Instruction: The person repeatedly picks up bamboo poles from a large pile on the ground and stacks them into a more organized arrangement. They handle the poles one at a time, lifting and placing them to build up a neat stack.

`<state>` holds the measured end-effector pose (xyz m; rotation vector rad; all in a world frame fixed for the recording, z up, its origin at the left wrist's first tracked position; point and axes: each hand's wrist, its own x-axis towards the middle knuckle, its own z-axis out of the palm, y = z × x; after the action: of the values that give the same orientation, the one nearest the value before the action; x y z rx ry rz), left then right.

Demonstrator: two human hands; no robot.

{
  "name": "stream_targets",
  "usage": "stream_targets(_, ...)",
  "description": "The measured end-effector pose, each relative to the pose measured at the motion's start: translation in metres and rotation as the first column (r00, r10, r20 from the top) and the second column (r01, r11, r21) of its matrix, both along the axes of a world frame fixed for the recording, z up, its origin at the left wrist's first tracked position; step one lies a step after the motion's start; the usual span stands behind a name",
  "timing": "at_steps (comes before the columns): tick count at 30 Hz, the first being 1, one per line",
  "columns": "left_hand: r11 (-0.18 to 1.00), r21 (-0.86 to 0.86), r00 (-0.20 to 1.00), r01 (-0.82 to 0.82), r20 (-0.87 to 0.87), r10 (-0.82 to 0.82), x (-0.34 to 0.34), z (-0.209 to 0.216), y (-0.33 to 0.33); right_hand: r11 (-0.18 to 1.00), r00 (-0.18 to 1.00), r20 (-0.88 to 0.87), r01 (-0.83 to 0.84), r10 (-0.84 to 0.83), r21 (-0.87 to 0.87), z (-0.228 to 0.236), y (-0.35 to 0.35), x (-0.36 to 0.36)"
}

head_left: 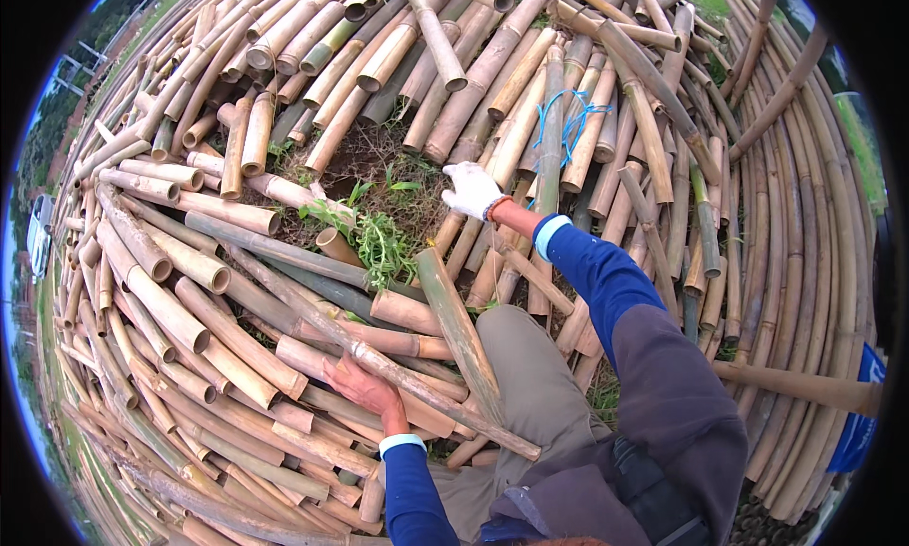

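Observation:
My right hand (470, 190), in a white glove with an orange-brown band at the wrist, reaches out over the ends of cut bamboo poles (519, 120). Its fingers look apart, and I see nothing held in them. Bare, my left hand (365, 387) lies with fingers stretched out on the stacked bamboo, just beside a long thin bamboo pole (383, 364) that slants down toward my knee. A split-looking, greenish-brown bamboo piece (458, 333) leans against my leg. Between the two piles, leafy green weeds (381, 248) grow from bare soil.
Hollow bamboo lengths (180, 290) crowd the left side. Blue twine (568, 125) is tied around a pole at the upper right. Longer poles (791, 233) lie stacked at the right, with upright stakes (781, 91) beside them. A blue sheet (857, 413) hangs at the far right.

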<state>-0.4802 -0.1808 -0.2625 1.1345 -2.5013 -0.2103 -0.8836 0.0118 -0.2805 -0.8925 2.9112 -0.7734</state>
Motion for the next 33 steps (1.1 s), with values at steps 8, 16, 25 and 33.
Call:
stream_targets(8, 0.998, 0.044, 0.998, -0.035, 0.047, 0.033, -0.001, 0.006, -0.001, 0.925, 0.948, -0.235, 0.276, -0.217, 0.26, -0.025, -0.087, -0.076)
stream_targets(16, 0.999, 0.043, 0.999, -0.027, 0.041, 0.025, 0.001, 0.002, -0.003, 0.922, 0.933, -0.309, 0.272, -0.183, 0.275, -0.029, -0.091, -0.096)
stream_targets(25, 0.999, 0.049, 1.0, -0.004, 0.02, 0.003, 0.0, 0.004, -0.004, 0.966, 0.905, -0.423, 0.146, -0.043, 0.214, 0.015, -0.015, -0.064)
stream_targets(33, 1.0, 0.022, 1.0, 0.013, 0.029, -0.014, 0.002, -0.001, -0.006, 0.94, 0.879, -0.47, 0.226, -0.083, 0.255, 0.081, 0.19, 0.01)
